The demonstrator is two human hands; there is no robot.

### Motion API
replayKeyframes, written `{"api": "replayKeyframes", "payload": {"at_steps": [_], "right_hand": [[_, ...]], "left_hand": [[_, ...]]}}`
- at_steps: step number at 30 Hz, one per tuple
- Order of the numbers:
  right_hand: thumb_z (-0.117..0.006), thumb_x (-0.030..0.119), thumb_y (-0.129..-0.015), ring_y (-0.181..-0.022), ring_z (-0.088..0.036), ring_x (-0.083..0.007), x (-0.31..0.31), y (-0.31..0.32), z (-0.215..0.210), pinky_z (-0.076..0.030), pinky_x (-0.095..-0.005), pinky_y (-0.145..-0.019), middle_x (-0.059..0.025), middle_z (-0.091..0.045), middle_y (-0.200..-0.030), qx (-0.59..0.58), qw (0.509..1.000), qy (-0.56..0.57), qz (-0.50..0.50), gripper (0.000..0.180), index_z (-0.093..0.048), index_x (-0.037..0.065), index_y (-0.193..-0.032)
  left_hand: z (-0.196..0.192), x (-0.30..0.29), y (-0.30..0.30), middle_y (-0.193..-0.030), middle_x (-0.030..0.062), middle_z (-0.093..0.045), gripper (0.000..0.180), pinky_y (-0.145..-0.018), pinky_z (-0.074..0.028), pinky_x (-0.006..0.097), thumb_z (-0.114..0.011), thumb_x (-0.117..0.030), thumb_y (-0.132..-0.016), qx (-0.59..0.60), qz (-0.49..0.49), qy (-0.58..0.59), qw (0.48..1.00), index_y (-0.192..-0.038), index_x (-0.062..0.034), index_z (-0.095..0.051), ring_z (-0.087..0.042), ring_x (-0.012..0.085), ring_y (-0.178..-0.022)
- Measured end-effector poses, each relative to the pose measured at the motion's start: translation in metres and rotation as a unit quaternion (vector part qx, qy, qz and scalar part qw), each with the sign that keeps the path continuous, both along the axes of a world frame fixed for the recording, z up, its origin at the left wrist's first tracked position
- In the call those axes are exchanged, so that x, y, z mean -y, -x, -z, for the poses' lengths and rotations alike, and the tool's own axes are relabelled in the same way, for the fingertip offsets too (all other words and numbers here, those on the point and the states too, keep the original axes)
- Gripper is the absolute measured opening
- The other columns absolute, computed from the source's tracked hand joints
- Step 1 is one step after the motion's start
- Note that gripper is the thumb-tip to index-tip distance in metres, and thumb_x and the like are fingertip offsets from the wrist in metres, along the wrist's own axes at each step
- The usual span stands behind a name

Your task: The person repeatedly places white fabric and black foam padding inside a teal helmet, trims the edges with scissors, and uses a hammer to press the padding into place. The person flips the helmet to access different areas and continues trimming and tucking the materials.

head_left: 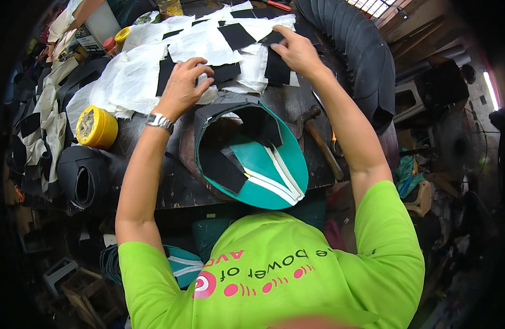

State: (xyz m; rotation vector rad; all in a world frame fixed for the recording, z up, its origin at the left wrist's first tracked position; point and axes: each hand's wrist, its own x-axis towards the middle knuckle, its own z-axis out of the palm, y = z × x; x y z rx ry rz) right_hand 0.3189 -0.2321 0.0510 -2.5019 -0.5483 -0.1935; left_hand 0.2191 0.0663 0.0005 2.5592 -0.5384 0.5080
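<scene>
Pale white cloth pieces lie across the far side of the dark table, with black square patches on and between them. My left hand rests over a black patch at the cloth's near edge, its fingers bent and apart, nothing seen in them. Farther right, my right hand reaches over another black patch, index finger and thumb spread at the cloth's edge. Between my arms, at the table's near edge, sits a rounded teal and black hollow piece with white stripes.
A hammer lies right of the teal piece. Nested black curved shells line the table's right side. At left stand a yellow tub and a black rounded hollow piece. A red-handled tool lies at the far edge.
</scene>
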Motion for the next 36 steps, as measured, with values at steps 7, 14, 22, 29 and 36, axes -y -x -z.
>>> {"api": "replayKeyframes", "payload": {"at_steps": [7, 14, 22, 29, 36], "right_hand": [[-0.074, 0.032, -0.088, -0.119, -0.067, -0.0398, -0.08, -0.06, 0.035, -0.042, -0.0529, -0.103, -0.0196, -0.074, -0.119, 0.009, 0.982, 0.16, 0.102, 0.055, -0.06, 0.014, -0.138], [-0.074, 0.011, -0.079, -0.108, -0.071, -0.0376, -0.096, -0.069, 0.051, -0.054, -0.0435, -0.093, -0.0198, -0.074, -0.114, 0.043, 0.994, -0.068, 0.068, 0.061, -0.059, 0.014, -0.138], [-0.081, 0.015, -0.075, -0.115, -0.068, -0.039, -0.099, -0.082, 0.063, -0.053, -0.0399, -0.101, -0.0242, -0.07, -0.121, -0.043, 0.988, -0.101, 0.109, 0.068, -0.057, 0.005, -0.137], [-0.07, -0.003, -0.081, -0.084, -0.062, -0.0165, -0.083, -0.13, 0.056, -0.054, -0.0331, -0.074, -0.0062, -0.064, -0.097, -0.12, 0.82, -0.558, 0.055, 0.049, -0.062, 0.006, -0.129], [-0.066, -0.011, -0.076, -0.081, -0.058, -0.0128, -0.054, -0.111, 0.043, -0.053, -0.0274, -0.074, -0.003, -0.059, -0.095, -0.018, 0.834, -0.528, -0.157, 0.073, -0.049, 0.008, -0.145]], "left_hand": [[0.031, 0.017, -0.039, -0.135, 0.0073, -0.061, 0.036, -0.118, -0.03, 0.062, -0.073, -0.032, -0.094, 0.029, -0.05, -0.128, 0.99, -0.127, -0.017, -0.069, -0.054, 0.0268, -0.133], [0.042, 0.021, -0.031, -0.13, 0.0096, -0.061, 0.059, -0.112, -0.034, 0.056, -0.083, -0.038, -0.082, 0.057, -0.091, -0.08, 0.991, -0.132, -0.0164, -0.061, -0.055, 0.0289, -0.127], [0.048, 0.025, -0.027, -0.146, 0.0133, -0.045, 0.106, -0.115, -0.029, 0.056, -0.091, -0.053, -0.067, 0.11, -0.194, -0.048, 0.974, -0.152, -0.0164, -0.04, -0.04, 0.0315, -0.14], [0.058, 0.021, -0.032, -0.159, 0.0145, -0.033, 0.128, -0.113, -0.031, 0.06, -0.092, -0.055, -0.063, 0.083, -0.203, 0.0, 0.976, -0.164, -0.0167, -0.023, -0.034, 0.034, -0.146], [0.021, 0.008, -0.028, -0.138, 0.0217, -0.058, 0.078, -0.104, -0.048, 0.043, -0.082, -0.038, -0.083, 0.224, -0.155, 0.097, 0.957, -0.146, -0.006, -0.051, -0.056, 0.0365, -0.129]]}}
